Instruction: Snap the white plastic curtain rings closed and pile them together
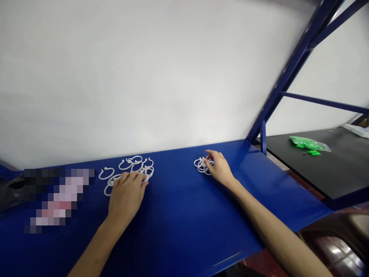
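Several white plastic curtain rings, open loops with small knobbed ends, lie in a loose cluster on the blue shelf at left. Over the near side of this cluster is my left hand, its fingers bent down and thumb and forefinger close together on a ring's edge. Part of the cluster is hidden beneath it. Further right, a smaller overlapping pile of similar white rings lies near the wall. My right hand is at this pile's right side, thumb and forefinger apart, with nothing visibly gripped.
The blue metal shelf runs along a white wall. A blue upright frame rises at its right end. Beyond it, a bag of green pieces lies on a black tabletop. A blurred-out patch covers something at left.
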